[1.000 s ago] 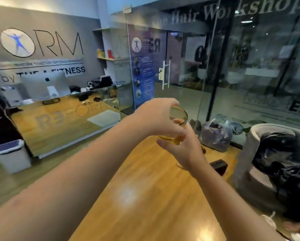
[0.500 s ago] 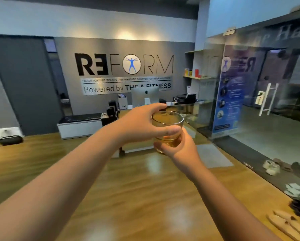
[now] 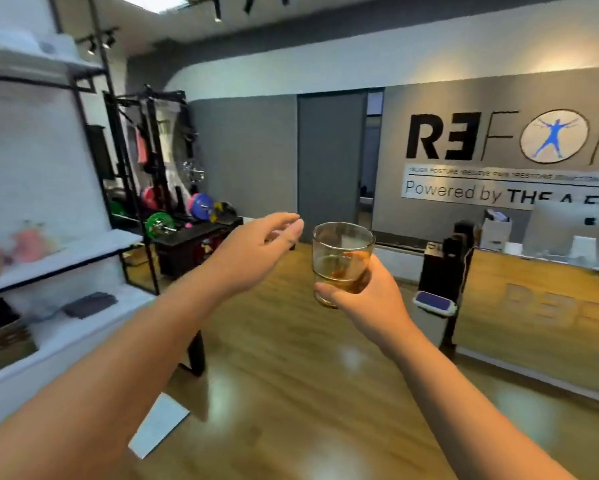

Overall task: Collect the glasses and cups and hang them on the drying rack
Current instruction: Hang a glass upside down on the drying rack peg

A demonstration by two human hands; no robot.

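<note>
Right now hands apart: right hand grips amber glass upright, left hand w/ fingers loose, holding nothing.

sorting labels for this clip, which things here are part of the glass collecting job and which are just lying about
Part of the job:
- glass, upright, gripped low by the right hand
- left hand, open, beside the glass, not touching it

Just lying about:
- weight plates by the black rack
- folded dark cloth on the white shelf
- reception desk

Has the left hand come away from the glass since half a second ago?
Yes. The left hand has let go and now hangs open, left of the glass, which the right hand alone grips. The camera turned, so room landmarks cannot confirm direction.
</note>
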